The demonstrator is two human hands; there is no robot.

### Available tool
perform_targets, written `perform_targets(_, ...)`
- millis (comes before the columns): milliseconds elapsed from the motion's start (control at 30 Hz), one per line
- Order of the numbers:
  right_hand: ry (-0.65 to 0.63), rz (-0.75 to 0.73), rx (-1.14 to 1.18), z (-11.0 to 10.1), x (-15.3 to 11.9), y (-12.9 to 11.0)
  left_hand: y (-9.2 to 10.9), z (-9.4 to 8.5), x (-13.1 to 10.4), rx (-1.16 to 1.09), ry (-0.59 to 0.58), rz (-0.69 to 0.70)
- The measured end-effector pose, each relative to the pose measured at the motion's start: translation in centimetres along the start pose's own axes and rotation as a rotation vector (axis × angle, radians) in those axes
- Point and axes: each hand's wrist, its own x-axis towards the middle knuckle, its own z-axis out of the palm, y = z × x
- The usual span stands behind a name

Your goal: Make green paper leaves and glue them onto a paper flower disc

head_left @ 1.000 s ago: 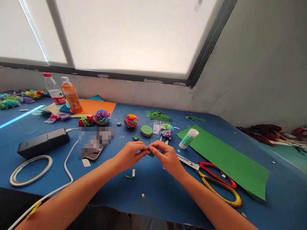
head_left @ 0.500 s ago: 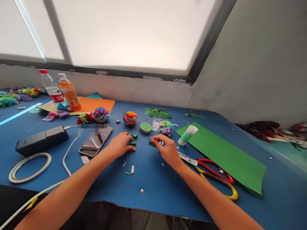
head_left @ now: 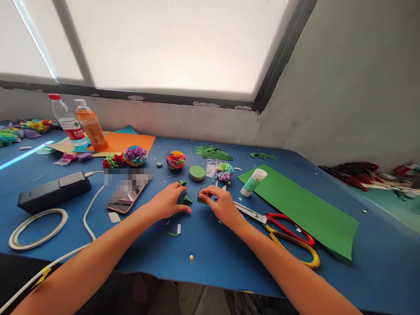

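My left hand rests low over the table with thumb and fingers apart. Just off its fingertips lie a small folded green paper piece and another green scrap. Between the thumb and fingers of my right hand is pinched a small green paper piece, held a little above the blue tabletop. Behind the two hands sits a stack of round green-topped discs. A pleated paper flower ball in green and purple stands behind my right hand.
Scissors with red and yellow handles lie beside my right forearm. A glue stick stands by a large green sheet. To the left are a phone, a black power bank, a tape roll and two bottles.
My left hand has opened wider, its thumb and fingers drawing away from the green pieces. My right hand keeps its pinch on the green paper. The view has shifted slightly.
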Motion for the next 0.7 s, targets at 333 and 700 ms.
perform_targets(333,-0.041,-0.004,-0.069,-0.1,0.0,0.0,0.8,0.1,0.2,-0.096,0.023,0.1)
perform_targets(700,-0.101,0.029,-0.176,-0.3,0.0,0.2,1.3,0.6,0.0,-0.098,0.055,-0.027)
